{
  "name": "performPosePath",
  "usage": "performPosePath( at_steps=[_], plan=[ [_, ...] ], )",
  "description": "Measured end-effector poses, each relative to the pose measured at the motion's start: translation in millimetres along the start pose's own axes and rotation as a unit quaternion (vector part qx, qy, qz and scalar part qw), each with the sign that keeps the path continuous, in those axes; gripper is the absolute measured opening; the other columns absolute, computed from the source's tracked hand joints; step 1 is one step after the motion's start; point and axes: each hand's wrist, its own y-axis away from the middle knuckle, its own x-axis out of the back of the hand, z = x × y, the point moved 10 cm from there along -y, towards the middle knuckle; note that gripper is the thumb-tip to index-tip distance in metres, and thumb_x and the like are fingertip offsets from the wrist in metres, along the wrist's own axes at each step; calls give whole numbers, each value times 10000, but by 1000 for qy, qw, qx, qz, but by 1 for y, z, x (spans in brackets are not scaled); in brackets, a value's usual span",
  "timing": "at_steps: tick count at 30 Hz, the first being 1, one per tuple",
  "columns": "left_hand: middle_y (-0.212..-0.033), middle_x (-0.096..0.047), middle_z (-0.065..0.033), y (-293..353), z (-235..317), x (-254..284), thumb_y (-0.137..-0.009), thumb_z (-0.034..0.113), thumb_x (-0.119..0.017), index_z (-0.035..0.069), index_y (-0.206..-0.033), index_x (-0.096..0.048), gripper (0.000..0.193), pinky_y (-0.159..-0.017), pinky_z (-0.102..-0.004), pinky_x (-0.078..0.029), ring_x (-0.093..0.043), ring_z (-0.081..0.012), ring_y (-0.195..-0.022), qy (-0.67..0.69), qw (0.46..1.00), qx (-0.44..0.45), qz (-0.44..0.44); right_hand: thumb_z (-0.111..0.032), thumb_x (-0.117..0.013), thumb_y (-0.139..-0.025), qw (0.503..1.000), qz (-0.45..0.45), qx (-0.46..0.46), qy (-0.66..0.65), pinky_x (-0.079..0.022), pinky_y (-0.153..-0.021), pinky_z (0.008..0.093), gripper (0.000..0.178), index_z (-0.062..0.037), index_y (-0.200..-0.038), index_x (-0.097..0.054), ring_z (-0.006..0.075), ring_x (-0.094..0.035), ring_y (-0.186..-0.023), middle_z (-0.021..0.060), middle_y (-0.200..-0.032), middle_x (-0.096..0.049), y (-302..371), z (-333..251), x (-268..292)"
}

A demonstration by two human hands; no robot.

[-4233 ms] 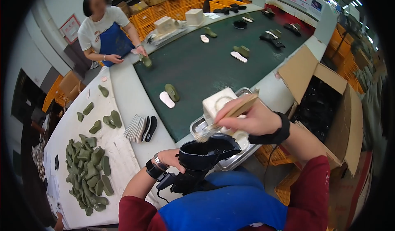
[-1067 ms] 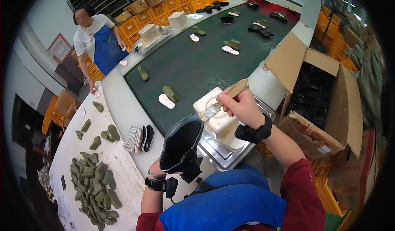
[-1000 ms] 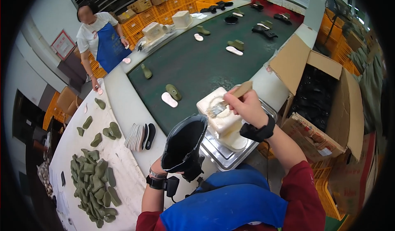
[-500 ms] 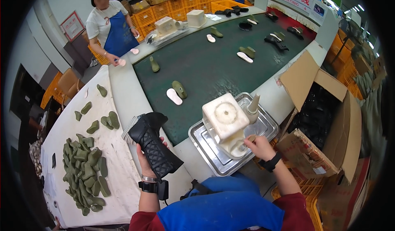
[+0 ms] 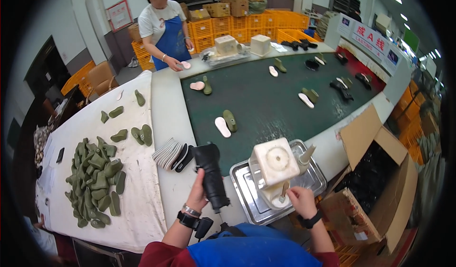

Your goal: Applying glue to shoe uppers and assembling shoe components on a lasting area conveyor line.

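Observation:
My left hand (image 5: 197,190) is wrapped round a black boot (image 5: 212,174), which I hold up over the near edge of the worktop. My right hand (image 5: 302,201) is closed, its fingertips at the handle of a small brush (image 5: 284,191). That brush stands in the open spout of a whitish plastic glue pot (image 5: 275,165), set on a metal tray (image 5: 247,205). Close to the boot's left side, a fanned stack of insoles (image 5: 172,154), striped pale and dark, lies on the worktop.
A green conveyor belt (image 5: 256,103) carries shoe lasts, pale insoles and black uppers. Many green lasts (image 5: 95,179) are heaped on the cloth-covered table (image 5: 142,186) at left. An open carton (image 5: 358,210) of black items stands right. Across the belt, a person (image 5: 166,34) holds a pale insole.
The boot has turned in my left hand, so its quilted side no longer faces me. The whole view has swung. A last and pale insole pair now shows on the belt near the other person.

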Motion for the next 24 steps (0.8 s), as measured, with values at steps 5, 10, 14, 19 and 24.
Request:
performPosePath(
  at_steps=[5, 10, 14, 19, 24],
  plan=[
    [-1291, -404, -104, -8, -4, -49, -798, 90, -648, 82, -1421, 26, 918, -958, -309, -366, -465, -175, -1098, -85, 989, -117, -39, -96, -620, -812, 955, -162, 2, -248, -470, -580, 225, 429, 11, -1205, -487, 100, -581, -680, 94, -991, -624, 12, -55, -65],
    [-1292, -381, -178, 2, -1, -68, -773, 34, -660, 83, -1405, 117, 1003, -918, -311, -413, -482, -204, -1098, -201, 965, -161, -52, -127, -599, -839, 938, -216, -25, -269, -503, -619, 247, 534, 13, -1290, -351, 134, -616, -699, 136, -1007, -597, 3, -65, -112],
    [-1208, -477, -135, 6, -7, -56, -810, 106, -643, 28, -1377, -174, 741, -888, -291, -436, -511, -159, -1051, -238, 963, -98, -81, -109, -520, -892, 852, -223, -113, -460, -512, -590, 224, 442, 7, -1279, -342, 128, -618, -671, 92, -951, -598, -5, -54, -136],
    [-1042, -579, -57, 6, -13, -28, -840, 162, -615, -5, -1201, -451, 430, -776, -230, -478, -559, -98, -899, -233, 971, -41, -26, -113, -496, -904, 809, -264, -145, -505, -517, -604, 228, 412, -31, -1281, -352, 134, -621, -699, 87, -973, -601, -11, -54, -163],
    [-982, -590, -36, -10, 13, -8, -828, 112, -612, -10, -1145, -489, 362, -746, -234, -481, -559, -89, -848, -223, 969, -111, 0, -126, -550, -878, 873, -228, -104, -418, -498, -638, 231, 536, -7, -1335, -297, 146, -609, -796, 111, -1077, -542, -13, -47, -149]
  ],
)
